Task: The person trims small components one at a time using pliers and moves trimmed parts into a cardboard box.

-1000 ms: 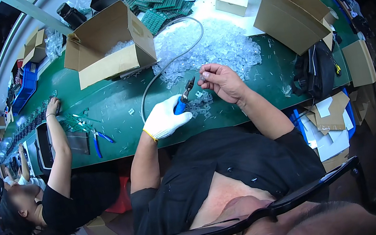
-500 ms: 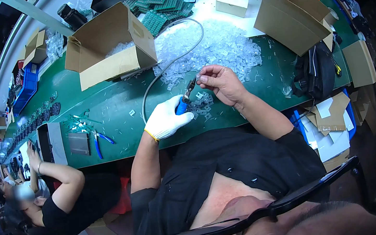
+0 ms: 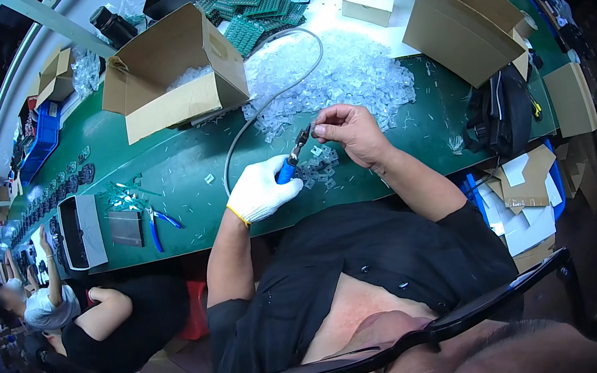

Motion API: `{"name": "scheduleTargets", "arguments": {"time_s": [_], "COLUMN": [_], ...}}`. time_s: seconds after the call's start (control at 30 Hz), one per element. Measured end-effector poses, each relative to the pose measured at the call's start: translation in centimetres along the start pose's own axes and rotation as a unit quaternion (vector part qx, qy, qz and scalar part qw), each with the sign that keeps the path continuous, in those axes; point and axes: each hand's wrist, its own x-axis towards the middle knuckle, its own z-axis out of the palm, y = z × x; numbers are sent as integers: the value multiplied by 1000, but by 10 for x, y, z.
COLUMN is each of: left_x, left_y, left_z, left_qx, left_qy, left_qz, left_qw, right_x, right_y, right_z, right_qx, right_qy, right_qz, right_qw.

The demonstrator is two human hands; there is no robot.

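Note:
My left hand [image 3: 259, 191], in a white glove, is closed round the blue body of an air nipper [image 3: 286, 172]. The nipper's metal jaws point up and right, and a grey hose [image 3: 230, 155] arcs away behind the glove. Bare, my right hand [image 3: 352, 132] pinches a small clear plastic piece [image 3: 313, 127] at the jaws; the fingers partly cover it. Just under the jaws lies a small cluster of clear plastic parts [image 3: 323, 166] on the green table [image 3: 384, 187]. A big heap of similar clear parts [image 3: 344, 75] spreads beyond my hands.
An open cardboard box [image 3: 175, 112] stands left of the heap, another box [image 3: 459, 23] to the right. Blue-handled pliers [image 3: 156, 227] lie on the left beside a grey block [image 3: 126, 228]. A black bag [image 3: 500, 114] sits at the right edge. A co-worker [image 3: 114, 322] is at the left.
My gloved hand and the nipper have shifted slightly left, while my right hand keeps its pinch almost in place. The co-worker at the left has leaned back and drawn an arm off the table.

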Motion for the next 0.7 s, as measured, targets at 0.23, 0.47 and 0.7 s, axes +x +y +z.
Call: {"name": "scheduleTargets", "arguments": {"time_s": [0.23,0.47,0.7], "left_x": [-3,-1,0], "left_y": [-2,-35,-43], "left_z": [1,15,17], "left_qx": [11,-88,-118], "left_qy": [21,28,29], "left_qz": [0,-19,-18], "left_qw": [1000,996,992], "right_x": [-2,-19,-1], "right_y": [2,12,7], "right_z": [-7,-22,-25], "right_qx": [-42,-487,-616], "right_qy": [-7,-3,33], "right_qz": [0,-44,-228], "right_qw": [999,872,753]}}
